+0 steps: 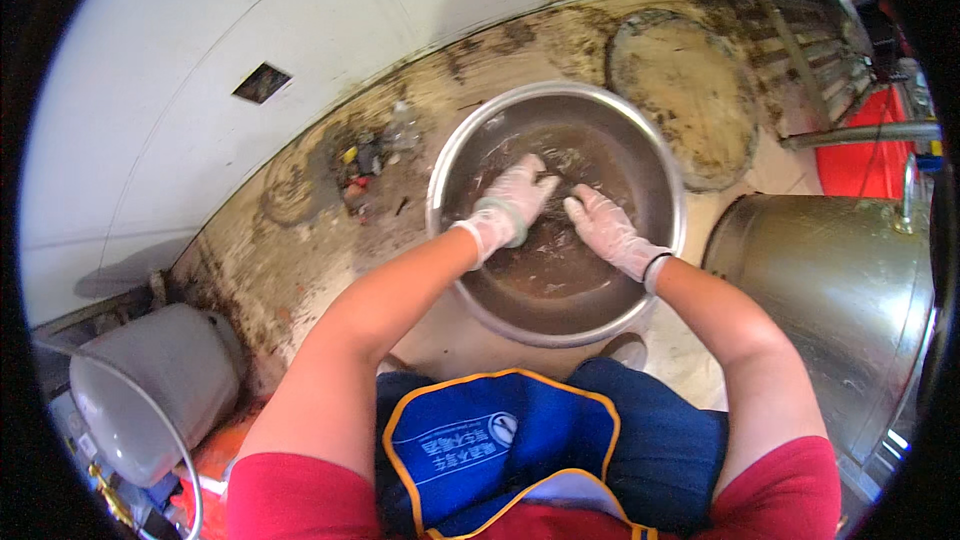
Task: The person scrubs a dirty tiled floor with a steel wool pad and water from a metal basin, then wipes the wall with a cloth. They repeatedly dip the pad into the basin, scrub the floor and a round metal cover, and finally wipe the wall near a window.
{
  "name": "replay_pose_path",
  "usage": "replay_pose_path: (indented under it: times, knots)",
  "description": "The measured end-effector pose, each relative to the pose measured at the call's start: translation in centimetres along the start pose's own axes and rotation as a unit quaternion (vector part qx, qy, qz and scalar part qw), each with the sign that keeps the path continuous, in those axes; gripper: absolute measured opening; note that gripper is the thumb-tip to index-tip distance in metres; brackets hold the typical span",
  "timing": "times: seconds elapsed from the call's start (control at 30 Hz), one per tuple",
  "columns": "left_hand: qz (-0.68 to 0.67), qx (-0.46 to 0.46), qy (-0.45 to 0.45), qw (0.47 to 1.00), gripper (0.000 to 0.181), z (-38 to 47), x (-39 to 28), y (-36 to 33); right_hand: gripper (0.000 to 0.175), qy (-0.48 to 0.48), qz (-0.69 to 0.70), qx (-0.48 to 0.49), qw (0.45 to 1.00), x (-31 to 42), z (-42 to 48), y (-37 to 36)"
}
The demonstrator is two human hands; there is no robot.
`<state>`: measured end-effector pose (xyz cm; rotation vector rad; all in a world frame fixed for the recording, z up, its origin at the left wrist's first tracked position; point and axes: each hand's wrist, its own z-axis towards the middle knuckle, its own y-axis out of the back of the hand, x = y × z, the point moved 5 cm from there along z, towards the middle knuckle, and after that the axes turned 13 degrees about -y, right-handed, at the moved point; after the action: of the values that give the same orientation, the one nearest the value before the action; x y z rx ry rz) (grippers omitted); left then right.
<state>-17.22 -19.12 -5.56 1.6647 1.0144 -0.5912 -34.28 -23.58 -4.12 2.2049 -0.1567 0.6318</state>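
A wide metal basin (559, 326) stands on the floor before me, with murky brown liquid (551, 270) and dark, blurred matter inside. Both my hands wear thin, whitish translucent gloves and are over the liquid within the rim. My left hand (521, 191) is left of the basin's middle, its fingers curled towards a small dark thing. Just right of it, my right hand (600, 225) has its thumb and fingers close together at the same dark matter. What either hand grips is too blurred to tell. A dark band circles my right wrist.
A large metal drum (825, 292) stands right of the basin. Behind it lies a stained round board (682, 101). A grey gas cylinder (161, 382) with a hose is at lower left. Small litter (364, 165) lies on the dirty floor by the white wall (322, 22).
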Motion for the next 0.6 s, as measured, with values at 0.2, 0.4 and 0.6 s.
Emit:
replay_pose_path:
  times: [0.2, 0.4, 0.6]
  knots:
    - [0.312, 0.007, -0.118, 0.943, 0.035, -0.7, -0.7, 0.6, 0.032, 0.033, 0.007, -0.122, 0.992, -1.0, 1.2, -0.3]
    - [0.367, 0.038, -0.218, 0.903, 0.032, 0.2, -1.3, -0.1, 0.038, -0.013, -0.021, 0.069, 0.997, -1.1, 1.8, -0.8]
    - [0.313, 0.039, -0.312, 0.896, 0.022, 0.5, -4.2, 2.7, 0.023, 0.04, 0.043, 0.021, 0.998, -1.2, 3.0, 4.3]
